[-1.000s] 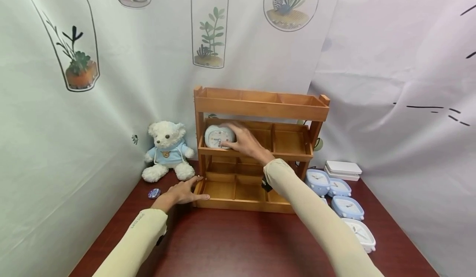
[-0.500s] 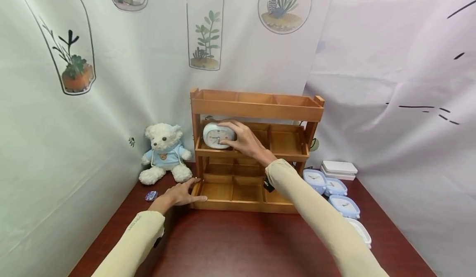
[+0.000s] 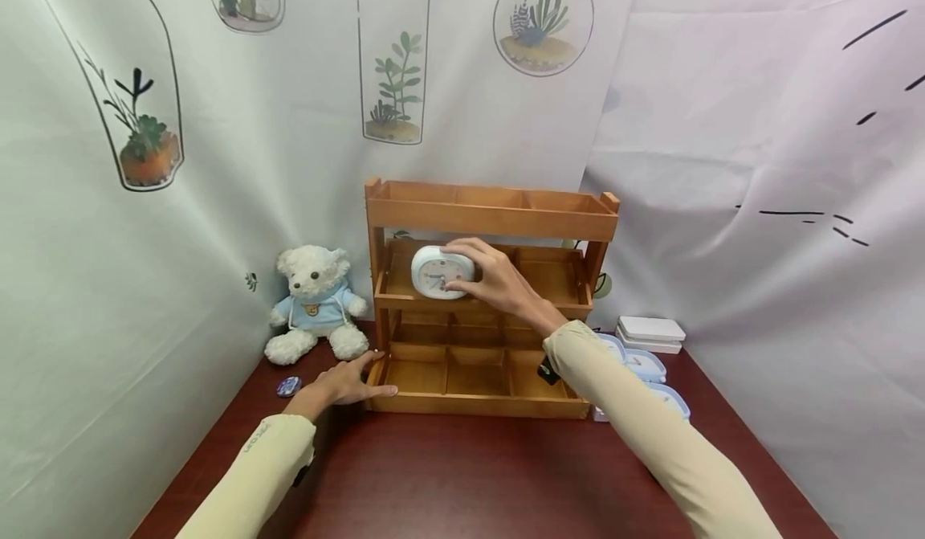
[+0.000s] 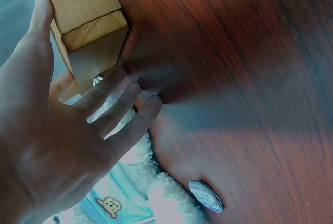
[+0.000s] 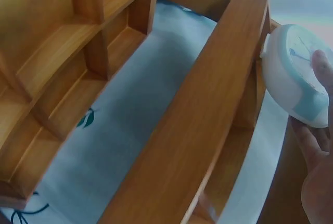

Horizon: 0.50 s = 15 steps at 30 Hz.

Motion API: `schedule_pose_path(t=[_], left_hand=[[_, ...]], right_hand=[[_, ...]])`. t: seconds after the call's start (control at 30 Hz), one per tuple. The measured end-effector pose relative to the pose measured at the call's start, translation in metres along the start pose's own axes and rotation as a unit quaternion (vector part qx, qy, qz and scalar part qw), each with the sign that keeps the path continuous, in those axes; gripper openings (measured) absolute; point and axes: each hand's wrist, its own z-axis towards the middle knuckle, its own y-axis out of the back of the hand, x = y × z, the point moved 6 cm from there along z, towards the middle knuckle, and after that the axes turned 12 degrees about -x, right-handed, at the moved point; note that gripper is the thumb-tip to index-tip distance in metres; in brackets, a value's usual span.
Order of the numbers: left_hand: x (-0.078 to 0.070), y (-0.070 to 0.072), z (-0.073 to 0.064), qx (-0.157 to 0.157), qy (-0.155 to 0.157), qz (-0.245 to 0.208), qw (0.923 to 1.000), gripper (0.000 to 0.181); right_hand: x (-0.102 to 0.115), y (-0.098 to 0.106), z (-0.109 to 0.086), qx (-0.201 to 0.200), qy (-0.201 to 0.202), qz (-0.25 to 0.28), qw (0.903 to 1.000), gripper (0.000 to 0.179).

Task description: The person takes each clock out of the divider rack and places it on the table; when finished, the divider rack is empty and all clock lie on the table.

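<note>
My right hand (image 3: 506,286) grips a rounded white alarm clock (image 3: 428,267) by its right side, thumb over the face and fingers along the top. In the right wrist view, the clock (image 5: 294,78) shows pale blue trim and small feet, close to the front board of the middle tier (image 5: 192,94). The left hand (image 3: 340,384) rests at the lower left corner of a three-tier wooden shelf (image 3: 477,406). Its thumb lies along the front board, and its other fingers reach out straight beside the shelf's side in the left wrist view.
A white teddy bear (image 3: 315,302) in a blue hoodie sits left of the shelf. Near it lies a small round blue tin (image 3: 289,386). Several light blue clocks (image 3: 645,365) stand at the right, partly behind my right sleeve, with white boxes (image 3: 651,329) behind them.
The right hand has brought the alarm clock out from the middle tier's left compartment, forward and to the right. My left hand stays at the shelf's corner. The head view has shifted slightly.
</note>
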Motion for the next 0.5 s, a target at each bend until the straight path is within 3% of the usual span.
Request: schedule_pose_path(t=[0.5], left_hand=[[-0.002,0.0,0.001,0.001,-0.004,-0.003,1.0,0.102]], right_hand=[[-0.001,0.055,-0.036,0.0,0.031,-0.028,0.9991,0.062]])
